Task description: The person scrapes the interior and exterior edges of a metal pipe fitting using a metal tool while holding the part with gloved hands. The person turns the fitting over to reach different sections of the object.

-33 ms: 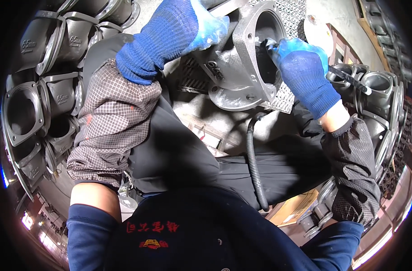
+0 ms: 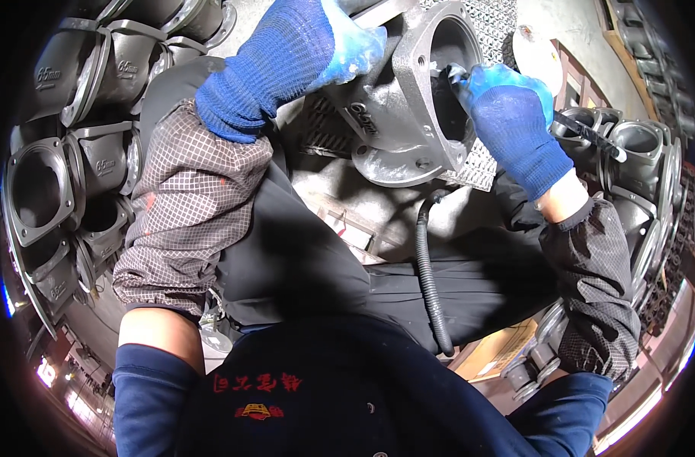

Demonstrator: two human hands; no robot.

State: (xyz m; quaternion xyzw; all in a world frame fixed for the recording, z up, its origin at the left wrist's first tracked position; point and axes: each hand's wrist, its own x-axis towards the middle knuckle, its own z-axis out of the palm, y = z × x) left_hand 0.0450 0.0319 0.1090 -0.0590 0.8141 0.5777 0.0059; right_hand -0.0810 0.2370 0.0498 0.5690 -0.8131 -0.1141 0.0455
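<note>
A grey cast-iron valve body with square and round flanges lies tilted in front of me, one wide opening facing right. My left hand, in a blue coated glove, is closed on the casting's upper left part; its fingertips are partly hidden. My right hand, gloved alike, is at the opening, closed around a dark bar-shaped tool. The tool's pale-tipped end sticks out behind that hand to the right. What its front end touches inside the opening I cannot make out.
Similar castings are stacked at the left, and more castings stand at the right. Textured metal plating lies beneath the valve body. A black corrugated hose runs by my leg. A white round disc is beyond my right hand.
</note>
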